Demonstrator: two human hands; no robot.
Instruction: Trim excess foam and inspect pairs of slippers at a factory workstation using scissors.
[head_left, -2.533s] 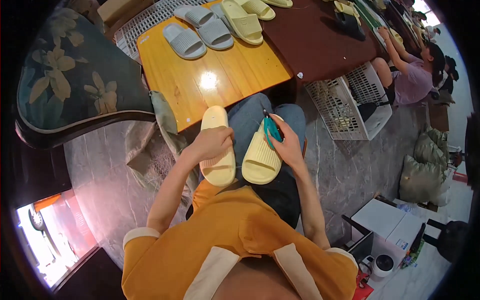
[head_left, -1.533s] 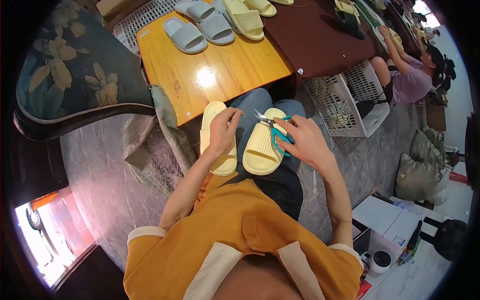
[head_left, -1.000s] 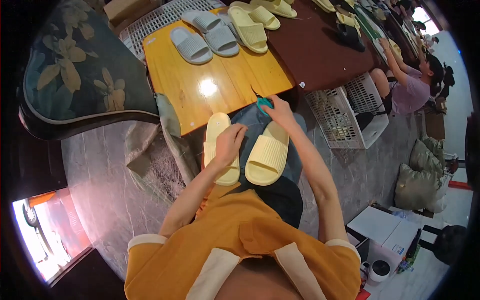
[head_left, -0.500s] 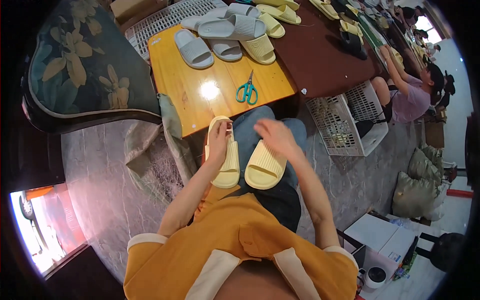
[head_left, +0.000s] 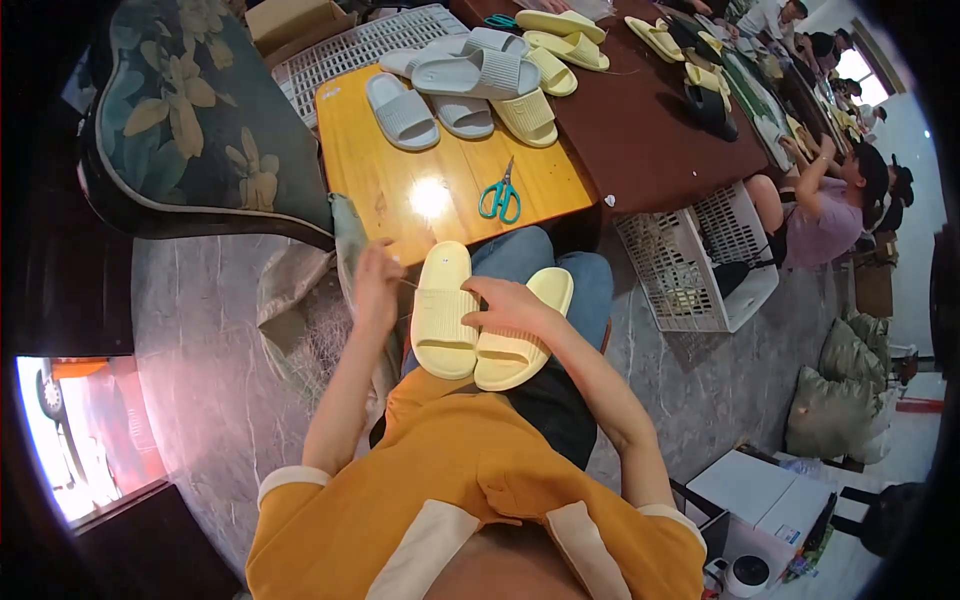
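Two pale yellow slide slippers lie side by side on my lap, toes pointing toward me. The left slipper [head_left: 445,345] is straight, and the right slipper [head_left: 505,372] tilts, its heel end angled to the right. My right hand [head_left: 510,306] reaches across the right slipper, its thumb and finger on the inner edge of the left one's ribbed strap. Just left of that slipper, my left hand [head_left: 374,285] is raised with bent fingers drawn together. Something thin seems to run from it toward the strap, too fine to make out.
Teal-handled scissors [head_left: 500,200] lie on the yellow wooden table [head_left: 375,185] ahead, below grey slippers [head_left: 470,75] in a pile. A brown-covered table [head_left: 640,140] stands to the right, above a white plastic crate [head_left: 690,270]. A person in a pink shirt [head_left: 822,220] works there. A floral chair [head_left: 200,130] is left.
My left hand has lifted off the left slipper and moved left. My right hand has come across onto that slipper's strap. The right slipper has shifted left and tilted against it.
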